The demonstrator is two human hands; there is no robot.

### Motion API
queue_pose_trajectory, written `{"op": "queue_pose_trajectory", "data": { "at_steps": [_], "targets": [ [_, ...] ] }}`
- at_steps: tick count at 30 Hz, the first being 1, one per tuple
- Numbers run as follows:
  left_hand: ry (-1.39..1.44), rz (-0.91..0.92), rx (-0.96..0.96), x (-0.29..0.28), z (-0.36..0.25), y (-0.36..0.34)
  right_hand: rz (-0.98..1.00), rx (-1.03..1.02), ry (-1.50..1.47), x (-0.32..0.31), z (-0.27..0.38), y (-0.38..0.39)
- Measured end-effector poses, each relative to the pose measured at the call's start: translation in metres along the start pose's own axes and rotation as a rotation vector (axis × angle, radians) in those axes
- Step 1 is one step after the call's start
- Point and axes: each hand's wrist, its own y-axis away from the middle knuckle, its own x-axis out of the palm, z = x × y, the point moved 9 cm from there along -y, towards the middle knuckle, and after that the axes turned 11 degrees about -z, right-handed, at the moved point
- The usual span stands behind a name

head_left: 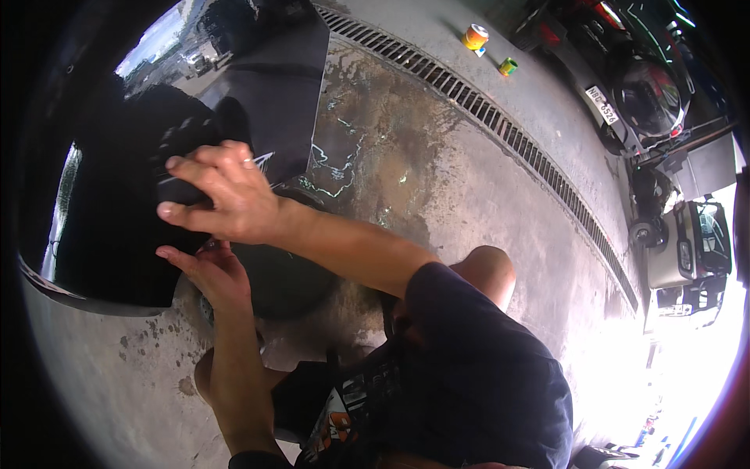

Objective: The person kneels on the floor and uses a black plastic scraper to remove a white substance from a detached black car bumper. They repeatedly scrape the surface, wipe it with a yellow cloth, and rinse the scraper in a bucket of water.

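A glossy black car panel [109, 195] fills the left side, reflecting light and my hand. My right hand [226, 195] reaches across over its surface, fingers spread and apart, a ring on one finger. Just below it, my left hand [219, 277] is at the panel's lower edge, beside a dark round shape [285, 270] like a tyre. Its thumb points out along the panel, and its other fingers curl at the edge, partly hidden by the right hand. No tool shows in either hand.
Wet, stained concrete floor [469, 211] lies to the right, crossed by a metal drain grate [500, 129]. Beyond it are an orange-and-white can [474, 37] and a green-and-yellow can [508, 67]. A dark vehicle with a spare wheel [648, 94] and a white vehicle [683, 242] stand farther right.
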Motion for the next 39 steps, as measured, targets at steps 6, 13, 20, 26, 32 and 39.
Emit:
{"op": "queue_pose_trajectory", "data": {
  "at_steps": [6, 13, 20, 26, 32, 39],
  "targets": [
    [0.068, -0.040, 0.014, -0.002, 0.003, -0.001, -0.186, 0.054, -0.086, -0.030, -0.021, 0.032],
    [0.086, -0.108, 0.045, -0.013, 0.001, -0.003, 0.059, 0.150, 0.003, 0.011, -0.020, 0.057],
    [0.087, -0.125, -0.042, -0.008, 0.009, 0.007, 0.109, 0.181, -0.137, 0.011, 0.001, 0.016],
    [-0.157, 0.084, 0.139, 0.016, -0.005, 0.009, 0.014, 0.030, -0.047, 0.007, -0.012, 0.074],
    [-0.116, 0.084, 0.164, 0.025, -0.004, 0.018, -0.083, -0.008, -0.026, -0.012, 0.013, 0.004],
    [0.154, -0.076, -0.116, 0.007, 0.013, 0.009, -0.027, 0.117, -0.081, -0.014, -0.021, 0.079]
  ]
}}
